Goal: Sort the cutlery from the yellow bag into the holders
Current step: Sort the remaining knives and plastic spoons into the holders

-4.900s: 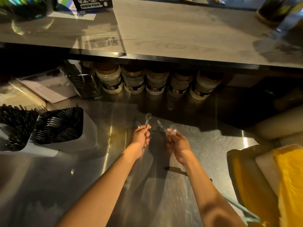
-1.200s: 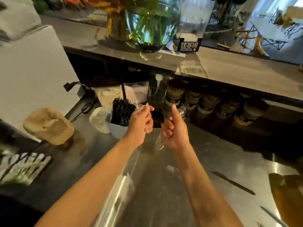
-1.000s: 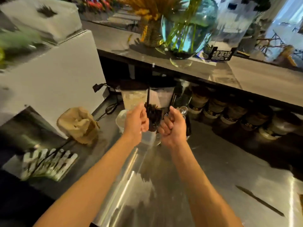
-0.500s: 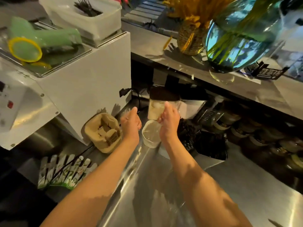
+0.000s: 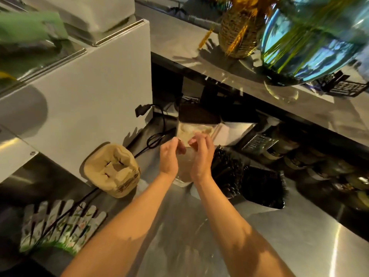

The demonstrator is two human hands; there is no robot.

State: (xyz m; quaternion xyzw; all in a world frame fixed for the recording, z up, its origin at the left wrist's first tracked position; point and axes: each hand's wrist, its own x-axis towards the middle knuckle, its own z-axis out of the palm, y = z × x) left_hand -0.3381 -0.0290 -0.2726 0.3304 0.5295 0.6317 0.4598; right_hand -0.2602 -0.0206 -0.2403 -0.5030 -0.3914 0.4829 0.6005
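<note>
- Both hands hover side by side above a pale holder [image 5: 180, 179] near the steel table's [image 5: 299, 242] back edge.
- The left hand [image 5: 169, 156] and right hand [image 5: 201, 156] show loosely curled fingers; whether they pinch clear cutlery cannot be told.
- Two holders of black cutlery [image 5: 227, 172] stand just beside the right hand.
</note>
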